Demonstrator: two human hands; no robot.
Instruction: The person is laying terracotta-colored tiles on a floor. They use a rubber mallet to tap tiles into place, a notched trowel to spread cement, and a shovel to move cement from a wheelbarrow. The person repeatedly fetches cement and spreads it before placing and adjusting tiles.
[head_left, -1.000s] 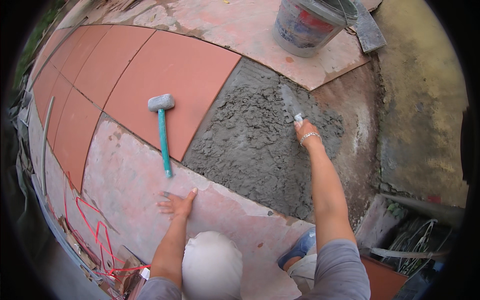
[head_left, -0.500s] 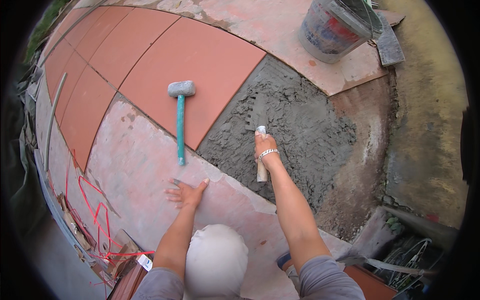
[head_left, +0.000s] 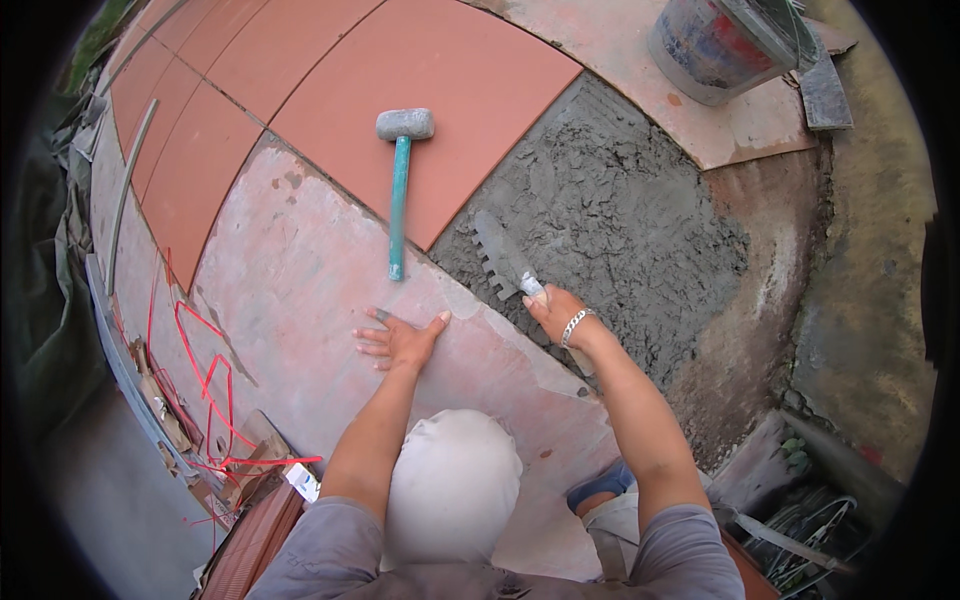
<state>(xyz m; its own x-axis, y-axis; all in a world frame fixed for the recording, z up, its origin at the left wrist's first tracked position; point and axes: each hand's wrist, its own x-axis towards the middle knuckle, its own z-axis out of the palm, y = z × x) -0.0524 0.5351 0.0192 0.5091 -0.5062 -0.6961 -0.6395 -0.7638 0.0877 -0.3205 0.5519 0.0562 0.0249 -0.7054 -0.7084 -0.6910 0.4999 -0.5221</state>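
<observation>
Holds trowel (head_left: 494, 255), likely light and stiff, by handle (head_left: 534, 288) in curled right hand (head_left: 562, 314); rests left hand (head_left: 408, 342) spread on floor (head_left: 300, 290) by mortar's (head_left: 610, 190) edge.

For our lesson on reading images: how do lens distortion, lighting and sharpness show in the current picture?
Head view: edges of the flat orange-red tiles bend near the left rim; head view: light looks soft, no hard shadow beside the teal-handled grey mallet; head view: teeth on the notched grey metal trowel look distinct.
</observation>
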